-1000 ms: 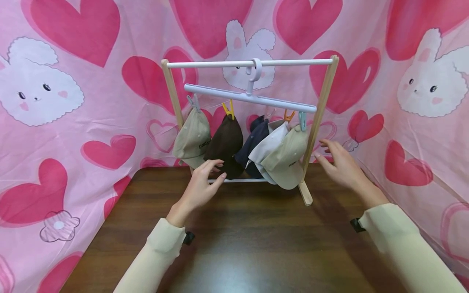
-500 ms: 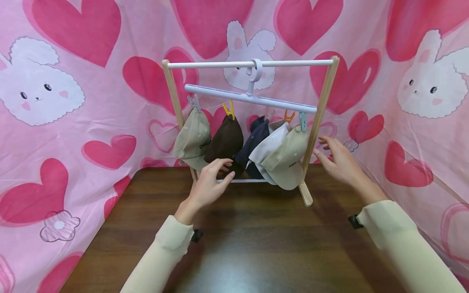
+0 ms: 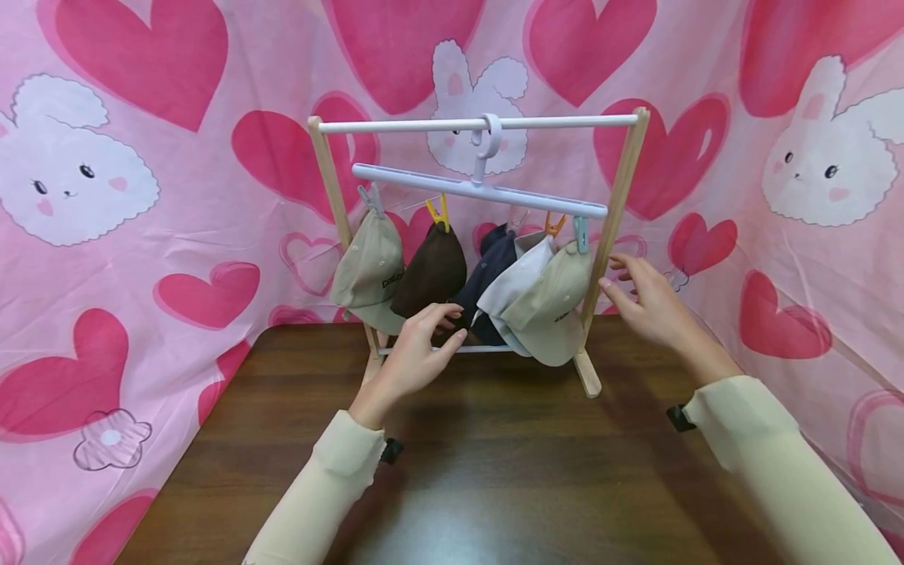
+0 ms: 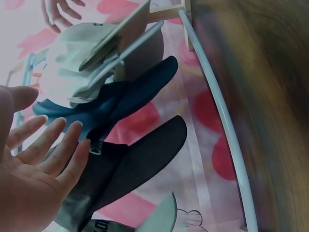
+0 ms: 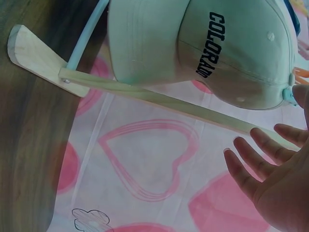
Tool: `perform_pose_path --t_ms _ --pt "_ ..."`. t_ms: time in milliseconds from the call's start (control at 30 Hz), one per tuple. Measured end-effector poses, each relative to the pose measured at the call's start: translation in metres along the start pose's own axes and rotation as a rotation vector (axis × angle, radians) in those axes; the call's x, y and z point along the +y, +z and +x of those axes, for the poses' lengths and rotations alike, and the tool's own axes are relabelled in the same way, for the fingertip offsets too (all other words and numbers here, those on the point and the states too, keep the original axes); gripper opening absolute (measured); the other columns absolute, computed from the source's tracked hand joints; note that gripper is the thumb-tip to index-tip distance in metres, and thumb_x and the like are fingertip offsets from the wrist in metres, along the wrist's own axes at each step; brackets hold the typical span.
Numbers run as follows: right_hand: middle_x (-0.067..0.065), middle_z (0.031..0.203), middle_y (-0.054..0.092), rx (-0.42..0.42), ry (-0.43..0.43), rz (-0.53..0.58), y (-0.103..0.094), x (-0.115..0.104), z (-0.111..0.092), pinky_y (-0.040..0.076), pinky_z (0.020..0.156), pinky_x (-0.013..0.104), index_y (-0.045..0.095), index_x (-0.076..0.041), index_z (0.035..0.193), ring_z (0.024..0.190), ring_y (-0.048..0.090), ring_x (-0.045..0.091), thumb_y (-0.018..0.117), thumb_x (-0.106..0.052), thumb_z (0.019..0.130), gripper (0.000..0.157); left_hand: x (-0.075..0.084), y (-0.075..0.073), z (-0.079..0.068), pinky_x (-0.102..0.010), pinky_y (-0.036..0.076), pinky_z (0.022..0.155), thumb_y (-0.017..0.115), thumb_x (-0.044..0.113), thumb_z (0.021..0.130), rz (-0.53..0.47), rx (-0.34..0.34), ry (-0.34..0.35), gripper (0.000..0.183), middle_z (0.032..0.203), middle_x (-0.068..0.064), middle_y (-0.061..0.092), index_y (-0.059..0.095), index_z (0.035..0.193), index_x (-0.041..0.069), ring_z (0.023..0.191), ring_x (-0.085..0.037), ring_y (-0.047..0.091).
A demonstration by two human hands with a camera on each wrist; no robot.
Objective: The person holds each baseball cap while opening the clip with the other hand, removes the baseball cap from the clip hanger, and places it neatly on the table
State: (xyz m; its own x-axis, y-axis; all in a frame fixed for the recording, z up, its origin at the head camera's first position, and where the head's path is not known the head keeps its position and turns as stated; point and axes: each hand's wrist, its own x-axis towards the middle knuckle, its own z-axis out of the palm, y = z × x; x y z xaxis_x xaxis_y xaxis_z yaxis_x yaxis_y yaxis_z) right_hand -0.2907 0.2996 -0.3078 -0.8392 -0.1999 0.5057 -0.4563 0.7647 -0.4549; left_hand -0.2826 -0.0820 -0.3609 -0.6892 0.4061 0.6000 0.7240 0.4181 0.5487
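In the head view, at least 5 caps [image 3: 514,276] hang from a hanger [image 3: 480,188] on the rack [image 3: 402,125], which stands on the counter [image 3: 480,439]. Over 1 second the left hand [image 3: 420,353] has moved toward the rack's middle, before the brown cap [image 3: 432,271], and the right hand [image 3: 650,302] nearer the rack's right side, apparently closing in on the caps.

In the left wrist view, the fingers are loosely spread, gripping nothing; contact cannot be told.

In the right wrist view, the fingers are apart, empty, near the rack's beige cap [image 5: 236,53].
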Motion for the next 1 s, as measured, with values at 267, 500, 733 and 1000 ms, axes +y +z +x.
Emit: perform_pose_path --t_ms 267,500,733,1000 --pt "0.029 0.135 0.054 0.007 -0.018 0.006 -0.003 -0.006 0.006 0.049 0.093 0.064 0.046 0.001 0.145 0.112 0.059 0.047 0.059 -0.023 0.104 0.049 0.006 0.006 0.008 -0.037 0.054 0.093 0.068 0.018 0.100 -0.020 -0.032 -0.027 0.036 0.121 -0.008 0.065 0.062 0.132 0.004 0.108 -0.020 0.064" --pt "0.027 0.135 0.054 -0.009 -0.003 0.026 -0.004 -0.008 0.008 0.049 0.093 0.064 0.046 -0.002 0.146 0.110 0.060 0.046 0.059 -0.024 0.105 0.049 0.008 0.014 0.010 -0.041 0.055 0.092 0.068 0.016 0.099 -0.045 -0.035 0.006 0.035 0.120 -0.012 0.065 0.062 0.130 0.002 0.107 -0.023 0.064" --pt "0.027 0.137 0.054 -0.023 0.011 0.041 -0.002 -0.007 0.010 0.048 0.097 0.062 0.044 0.000 0.148 0.114 0.058 0.045 0.057 -0.026 0.106 0.052 0.008 0.021 0.013 -0.041 0.056 0.089 0.067 0.016 0.100 -0.056 -0.035 -0.002 0.035 0.120 -0.015 0.065 0.062 0.131 0.001 0.105 -0.023 0.064" --pt "0.029 0.140 0.052 -0.038 0.024 0.041 -0.002 -0.008 0.015 0.048 0.097 0.064 0.042 0.002 0.149 0.117 0.059 0.049 0.055 -0.030 0.106 0.055 0.011 0.027 0.017 -0.042 0.056 0.084 0.069 0.018 0.098 -0.016 -0.041 0.000 0.039 0.122 -0.016 0.066 0.062 0.132 0.000 0.100 -0.027 0.065"
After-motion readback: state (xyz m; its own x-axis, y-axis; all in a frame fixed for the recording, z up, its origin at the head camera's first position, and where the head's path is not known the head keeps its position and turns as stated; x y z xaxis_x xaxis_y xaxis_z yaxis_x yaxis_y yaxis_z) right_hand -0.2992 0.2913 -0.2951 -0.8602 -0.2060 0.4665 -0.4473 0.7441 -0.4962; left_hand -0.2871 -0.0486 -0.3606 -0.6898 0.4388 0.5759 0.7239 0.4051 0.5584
